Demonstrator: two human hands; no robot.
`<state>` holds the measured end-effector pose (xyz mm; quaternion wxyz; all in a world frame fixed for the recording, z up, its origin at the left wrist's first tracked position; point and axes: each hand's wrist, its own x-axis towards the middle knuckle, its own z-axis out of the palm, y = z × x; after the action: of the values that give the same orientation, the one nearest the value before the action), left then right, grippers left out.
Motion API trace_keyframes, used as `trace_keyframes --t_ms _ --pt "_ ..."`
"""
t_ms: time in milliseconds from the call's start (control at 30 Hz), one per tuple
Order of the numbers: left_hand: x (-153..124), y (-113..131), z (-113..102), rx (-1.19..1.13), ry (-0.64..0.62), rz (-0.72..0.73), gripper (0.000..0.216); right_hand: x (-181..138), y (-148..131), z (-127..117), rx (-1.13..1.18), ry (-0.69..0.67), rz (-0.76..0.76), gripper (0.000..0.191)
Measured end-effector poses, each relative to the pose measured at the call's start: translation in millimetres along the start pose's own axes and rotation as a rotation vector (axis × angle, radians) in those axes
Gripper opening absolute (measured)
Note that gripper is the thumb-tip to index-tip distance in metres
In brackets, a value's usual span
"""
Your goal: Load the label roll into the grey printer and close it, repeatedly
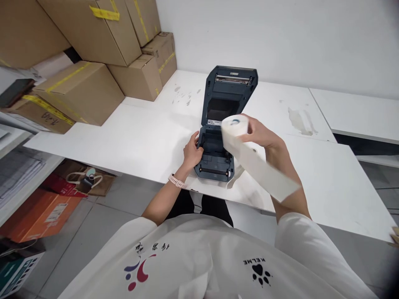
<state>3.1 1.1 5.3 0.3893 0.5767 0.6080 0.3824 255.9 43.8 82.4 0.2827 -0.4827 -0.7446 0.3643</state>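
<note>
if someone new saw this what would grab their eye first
Probably the dark machine, standing wide open on the white table, with the left hand at its left side. Next, the white roll in the right hand above it, its loose strip trailing toward the right forearm. Yellow-taped cardboard boxes pile up at the left.

Bright, even light, source out of view. Faint soft shadow on white table [149, 139], 9 o'clock of printer [215, 160]. Glint on lid's metal bar [233, 79]. Paper roll [235, 126] slightly motion-blurred, loose strip [264, 172] worse toward 4 o'clock. Wide-angle stretch on boxes [84, 92], 10 o'clock. Corners dark, 2 and 4 o'clock.
</note>
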Motion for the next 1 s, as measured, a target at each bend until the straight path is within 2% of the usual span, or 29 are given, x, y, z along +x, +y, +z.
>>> trace_keyframes --t_ms 100,200,300,433,533,667,800,900,1000 --pt "-0.8 0.7 0.1 0.012 -0.002 0.002 0.080 17.2 -35.6 19.2 -0.426 -0.205 -0.051 0.068" --pt "-1.3 -0.4 0.5 0.016 -0.005 0.014 0.079 29.6 -47.0 42.1 -0.727 -0.276 -0.043 0.062" --pt "-0.6 -1.9 0.7 0.022 -0.003 0.017 0.078 38.0 -41.6 61.1 -0.840 -0.329 -0.035 0.059" --pt "0.6 -2.7 0.8 0.021 0.010 0.008 0.078 39.9 -27.6 75.7 -0.867 -0.374 0.005 0.061" --pt "0.6 -3.3 1.1 0.000 0.011 0.017 0.075 19.9 -21.1 81.1 -0.801 -0.259 -0.028 0.061" --pt "0.3 -8.5 4.1 -0.129 0.014 0.038 0.071 -38.9 -21.8 98.4 -0.642 -0.021 -0.191 0.049" --pt "2.8 -14.4 9.3 -0.352 -0.006 0.071 0.069 -88.6 -23.8 130.2 -0.654 0.017 -0.211 0.050" --pt "4.3 -14.3 10.8 -0.473 -0.038 0.077 0.070 -99.3 -23.7 147.1 -0.730 0.059 -0.189 0.049" --pt "3.4 -12.8 10.0 -0.500 -0.060 0.059 0.069 -98.7 -26.1 154.5 -0.768 0.056 -0.173 0.051"
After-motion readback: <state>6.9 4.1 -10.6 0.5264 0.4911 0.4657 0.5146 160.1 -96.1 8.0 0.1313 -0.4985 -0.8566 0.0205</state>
